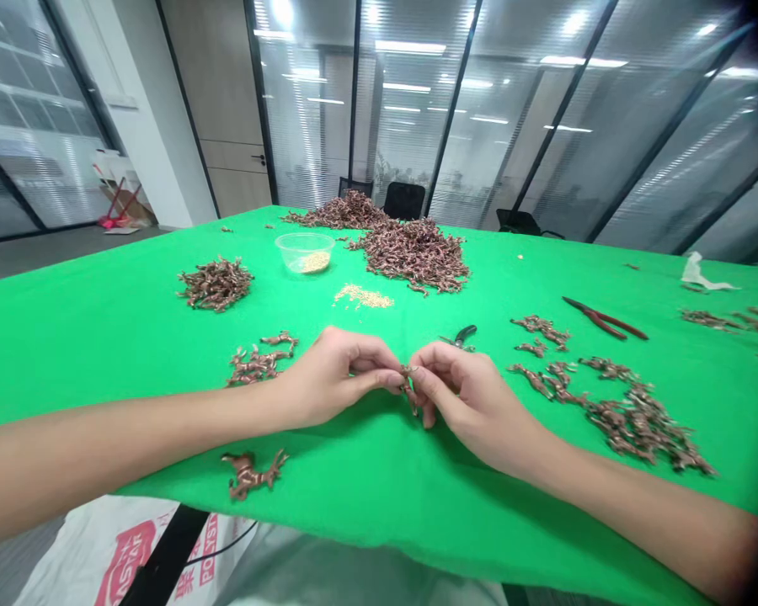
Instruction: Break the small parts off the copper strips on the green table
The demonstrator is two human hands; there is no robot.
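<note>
Between my two hands is a small brown animal figurine (410, 397), low over the green cloth. The fingertips of my left hand (350, 370) pinch it from the left. My right hand (461, 383) pinches its upper end from the right, and those fingers hide part of it. Left of my hands, several similar figurines (256, 366) lie behind my forearm, and a larger-looking one (251, 475) lies near the front edge. A small black-handled tool (464, 335), partly hidden, lies just behind my right hand.
A loose group of figurines (644, 421) spreads at right, near red-handled pliers (606, 320). Farther back are a large figurine heap (417, 252), a smaller pile (216, 284), a clear bowl (303, 252) and scattered pale grains (363, 297). White crumpled tissue (701, 273) lies far right.
</note>
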